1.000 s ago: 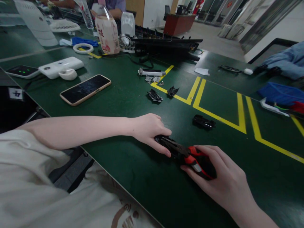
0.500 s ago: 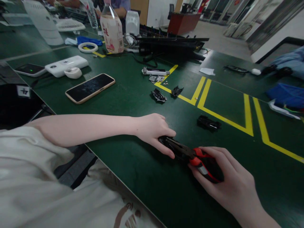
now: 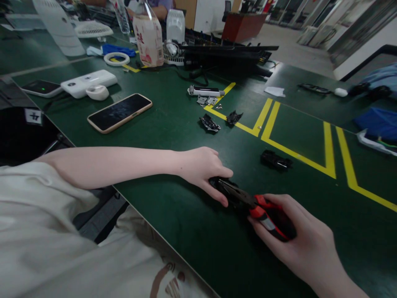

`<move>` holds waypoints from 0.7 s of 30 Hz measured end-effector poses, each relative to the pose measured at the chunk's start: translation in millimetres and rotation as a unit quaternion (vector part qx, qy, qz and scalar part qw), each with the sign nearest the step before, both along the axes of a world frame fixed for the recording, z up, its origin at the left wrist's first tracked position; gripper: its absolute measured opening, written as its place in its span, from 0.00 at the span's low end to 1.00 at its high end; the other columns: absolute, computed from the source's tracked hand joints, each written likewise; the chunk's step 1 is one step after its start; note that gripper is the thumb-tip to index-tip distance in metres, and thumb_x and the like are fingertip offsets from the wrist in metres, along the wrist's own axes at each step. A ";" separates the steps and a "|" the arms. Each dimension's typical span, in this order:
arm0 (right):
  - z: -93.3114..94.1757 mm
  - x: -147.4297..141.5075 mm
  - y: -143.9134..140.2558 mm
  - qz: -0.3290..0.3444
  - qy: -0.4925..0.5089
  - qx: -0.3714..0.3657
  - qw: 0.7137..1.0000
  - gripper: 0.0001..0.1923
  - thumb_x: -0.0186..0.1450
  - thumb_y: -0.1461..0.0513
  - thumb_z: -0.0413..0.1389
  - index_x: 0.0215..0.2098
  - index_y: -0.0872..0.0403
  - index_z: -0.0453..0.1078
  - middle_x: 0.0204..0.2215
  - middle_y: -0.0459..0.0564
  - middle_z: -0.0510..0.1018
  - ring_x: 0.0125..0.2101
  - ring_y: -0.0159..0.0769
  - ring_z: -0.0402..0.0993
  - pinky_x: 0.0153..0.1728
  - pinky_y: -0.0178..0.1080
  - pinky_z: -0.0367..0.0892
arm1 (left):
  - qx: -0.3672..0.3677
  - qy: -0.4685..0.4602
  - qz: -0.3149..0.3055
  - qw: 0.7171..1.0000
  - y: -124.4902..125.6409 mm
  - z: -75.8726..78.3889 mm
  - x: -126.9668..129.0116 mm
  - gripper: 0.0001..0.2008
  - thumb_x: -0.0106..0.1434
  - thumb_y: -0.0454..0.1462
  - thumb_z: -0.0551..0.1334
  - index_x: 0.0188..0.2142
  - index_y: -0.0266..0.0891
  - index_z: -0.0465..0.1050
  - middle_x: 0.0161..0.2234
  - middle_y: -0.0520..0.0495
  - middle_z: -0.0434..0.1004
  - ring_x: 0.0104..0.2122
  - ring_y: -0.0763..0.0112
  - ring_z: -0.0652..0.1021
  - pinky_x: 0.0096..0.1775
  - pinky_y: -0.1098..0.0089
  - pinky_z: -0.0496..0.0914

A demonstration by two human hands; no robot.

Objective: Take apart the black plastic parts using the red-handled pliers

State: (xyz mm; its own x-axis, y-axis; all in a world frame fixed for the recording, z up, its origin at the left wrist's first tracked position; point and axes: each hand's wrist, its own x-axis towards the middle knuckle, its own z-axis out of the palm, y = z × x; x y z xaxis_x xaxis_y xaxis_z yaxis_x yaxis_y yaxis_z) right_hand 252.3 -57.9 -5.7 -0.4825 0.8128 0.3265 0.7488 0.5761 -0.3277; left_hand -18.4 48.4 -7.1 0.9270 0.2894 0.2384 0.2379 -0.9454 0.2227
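Head cam: pliers (image 3: 258, 211) over green, yellow-lined tbl (image 3: 186, 225), reddish desk (image 3: 242, 28) in bkgd.

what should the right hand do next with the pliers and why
Probably a gentle squeeze of the red-handled pliers with the right hand: the handles stand apart, the nose lies against the black part, and the left hand steadies that part's far end.

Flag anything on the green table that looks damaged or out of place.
A jagged black plastic-looking fragment and a second, ragged black piece lie beyond the person's left hand; their spiky, uneven edges look broken. Tiny loose metallic bits look stray farther back, beside flat silvery plates. I see nothing spilled.
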 end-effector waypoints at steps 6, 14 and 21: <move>0.1 -0.2 0.1 0.008 -0.002 -0.004 1.000 0.17 0.66 0.53 0.59 0.51 0.48 0.68 0.38 0.52 0.78 0.33 0.42 0.78 0.27 0.42 0.75 | 0.024 -0.014 -0.012 1.000 0.6 -0.8 -0.3 0.27 0.65 0.62 0.56 0.29 0.41 0.65 0.21 0.50 0.74 0.22 0.68 0.74 0.31 0.66 0.61; -4.7 5.0 -0.6 0.013 -0.055 0.072 0.996 0.21 0.66 0.53 0.58 0.54 0.53 0.67 0.43 0.57 0.77 0.38 0.45 0.78 0.32 0.44 0.77 | 0.014 -0.003 -0.014 1.000 -1.0 0.4 0.6 0.28 0.66 0.62 0.55 0.28 0.41 0.66 0.22 0.50 0.75 0.22 0.69 0.73 0.31 0.66 0.60; -4.6 9.0 3.3 0.022 -0.071 0.098 0.992 0.20 0.66 0.54 0.58 0.53 0.55 0.67 0.43 0.57 0.77 0.38 0.44 0.78 0.34 0.43 0.77 | 0.004 -0.002 -0.011 1.000 -1.1 0.6 0.4 0.27 0.66 0.61 0.56 0.29 0.41 0.65 0.23 0.50 0.76 0.23 0.69 0.74 0.32 0.66 0.61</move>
